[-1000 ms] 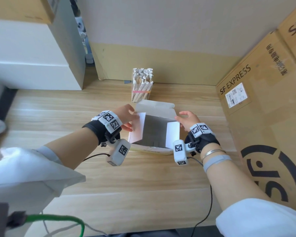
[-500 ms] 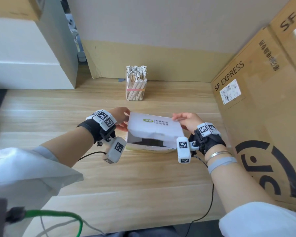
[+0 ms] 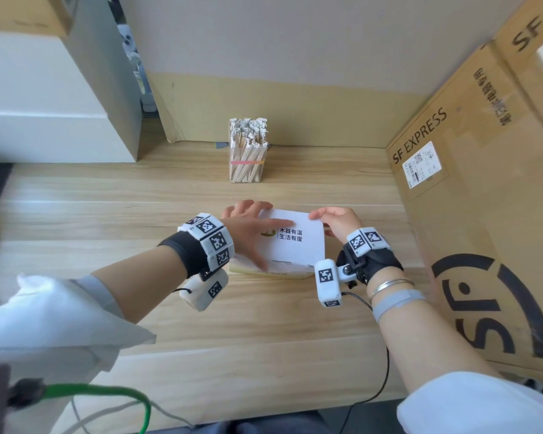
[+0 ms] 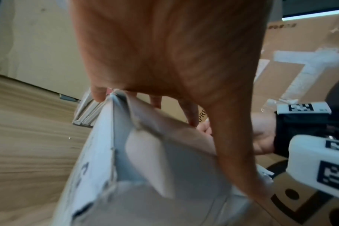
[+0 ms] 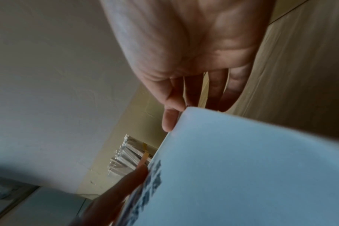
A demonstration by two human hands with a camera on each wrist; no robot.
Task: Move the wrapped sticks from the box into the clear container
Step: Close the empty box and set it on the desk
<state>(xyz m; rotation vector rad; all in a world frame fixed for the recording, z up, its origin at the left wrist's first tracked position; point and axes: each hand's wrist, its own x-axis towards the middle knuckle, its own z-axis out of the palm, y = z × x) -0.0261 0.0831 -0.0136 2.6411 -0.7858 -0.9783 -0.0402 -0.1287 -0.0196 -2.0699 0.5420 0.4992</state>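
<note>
On the wooden bench (image 3: 76, 214) the left hand (image 3: 248, 228) lies flat with straight fingers on the lid of the white box (image 3: 295, 242). Behind it, well apart, the clear container (image 3: 248, 166) stands full of wrapped sticks (image 3: 247, 128). The right hand (image 3: 337, 222) pinches the lid's far corner. The box looks closed, so the moving seems finished; I cannot see inside.

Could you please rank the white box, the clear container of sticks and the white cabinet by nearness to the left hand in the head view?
1. white box: under the left hand, touching it.
2. clear container: straight ahead, at the back of the table.
3. white cabinet: far left, behind the table edge.
</note>
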